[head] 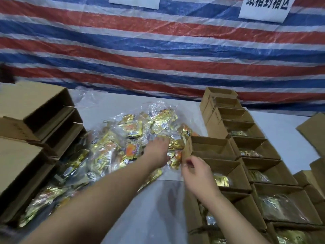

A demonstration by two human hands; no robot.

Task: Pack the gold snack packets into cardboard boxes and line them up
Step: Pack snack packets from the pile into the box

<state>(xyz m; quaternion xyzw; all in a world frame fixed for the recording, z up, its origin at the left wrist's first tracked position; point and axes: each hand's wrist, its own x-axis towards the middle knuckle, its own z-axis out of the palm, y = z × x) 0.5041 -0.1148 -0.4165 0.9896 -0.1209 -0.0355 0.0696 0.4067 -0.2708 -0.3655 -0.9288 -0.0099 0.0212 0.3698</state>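
— Where's everything?
— Tarp (158,50) behind, boxes (246,152) rowed on the right, packets (123,141) heaped mid-table.
— The hands?
— Left hand (156,152) reaches into the heap, grip hidden. Right hand (197,171) pinches a box flap.

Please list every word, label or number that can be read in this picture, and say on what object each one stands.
"纸箱到箱区", top cut off, so a hedged reading: white paper sign on the striped tarp.
Second white sign: no text in view.
Gold snack packets: printing too blurred to read.
Cardboard box on the left: faint marks, unreadable.
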